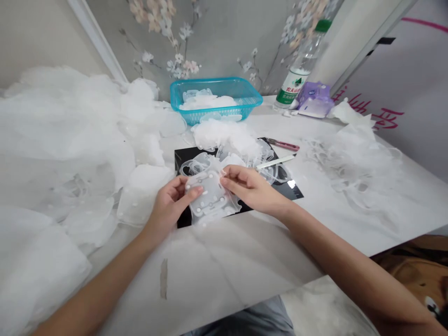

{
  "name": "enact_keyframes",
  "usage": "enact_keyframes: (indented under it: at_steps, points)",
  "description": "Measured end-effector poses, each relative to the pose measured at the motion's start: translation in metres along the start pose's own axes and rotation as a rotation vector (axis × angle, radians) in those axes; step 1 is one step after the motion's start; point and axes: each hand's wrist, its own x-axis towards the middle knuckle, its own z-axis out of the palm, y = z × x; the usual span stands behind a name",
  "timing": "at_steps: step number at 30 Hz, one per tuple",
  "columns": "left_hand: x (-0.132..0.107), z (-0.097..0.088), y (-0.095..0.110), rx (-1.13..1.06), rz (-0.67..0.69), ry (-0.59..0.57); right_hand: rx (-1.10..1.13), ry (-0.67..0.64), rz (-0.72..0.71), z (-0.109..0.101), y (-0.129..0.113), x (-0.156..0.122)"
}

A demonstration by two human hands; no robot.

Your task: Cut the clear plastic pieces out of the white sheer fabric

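Note:
A translucent white molded sheet [210,198] with small raised dots and cut-out shapes is held up between my hands. My left hand [171,200] grips its left edge, with the thumb lying across the front. At the upper right edge, my right hand [248,186] pinches it between thumb and fingertips. Beneath is a shiny black board [296,189], partly covered by the sheet and by a heap of similar translucent pieces [231,137]. A white pen-like tool [276,161] and a pink-handled cutter [282,143] lie just beyond my right hand.
A blue plastic basket [248,109] with translucent pieces stands at the back. Large piles of white sheets [70,126] cover the left side. Thin scraps [360,172] lie on the right. A green-capped bottle [297,77] and a purple packet [315,99] stand by the wall.

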Motion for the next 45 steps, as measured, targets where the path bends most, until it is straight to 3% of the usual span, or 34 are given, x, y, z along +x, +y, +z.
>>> enact_keyframes:
  at_steps: [5, 9, 11, 13, 16, 20, 22, 27, 31, 34, 37, 40, 45]
  points:
    - [0.001, 0.0, 0.0, -0.101, 0.03, 0.002, -0.522, 0.088, -0.097, -0.007, 0.004, 0.003]
    - [0.002, 0.0, 0.001, -0.11, 0.031, 0.039, -0.774, 0.108, -0.087, -0.033, -0.007, 0.002]
    - [0.002, 0.0, 0.001, -0.121, 0.05, 0.108, -0.986, 0.226, 0.026, -0.052, -0.012, -0.001]
    - [0.002, 0.0, 0.0, -0.103, 0.099, 0.17, -1.213, 0.307, 0.228, -0.071, -0.013, -0.004]
    - [0.001, 0.0, -0.003, 0.027, 0.171, 0.176, -1.369, 0.25, 0.526, -0.091, -0.009, -0.006]
    - [0.0, 0.001, -0.005, 0.095, 0.132, 0.127, -1.368, 0.26, 0.639, -0.097, -0.004, -0.005]
    - [0.0, 0.002, -0.004, 0.034, 0.101, 0.091, -1.35, 0.247, 0.596, -0.096, -0.004, -0.005]
    - [-0.002, 0.004, 0.001, 0.04, 0.082, 0.066, -1.335, 0.132, 0.33, -0.093, -0.002, -0.005]
    - [-0.001, 0.003, 0.002, 0.14, 0.084, 0.105, -1.329, 0.124, 0.344, -0.094, 0.0, -0.004]
    - [-0.001, 0.003, -0.002, 0.239, 0.141, 0.137, -1.312, 0.191, 0.338, -0.097, -0.002, -0.006]
    - [-0.005, 0.003, -0.004, 0.428, 0.281, 0.143, -1.241, 0.275, 0.304, -0.101, -0.008, -0.009]
    - [-0.007, 0.003, -0.004, 0.572, 0.377, 0.135, -1.09, 0.446, 0.271, -0.103, -0.012, -0.012]
    - [0.0, 0.0, -0.006, 0.374, 0.267, 0.17, -0.77, 0.78, 0.082, -0.101, -0.009, -0.007]
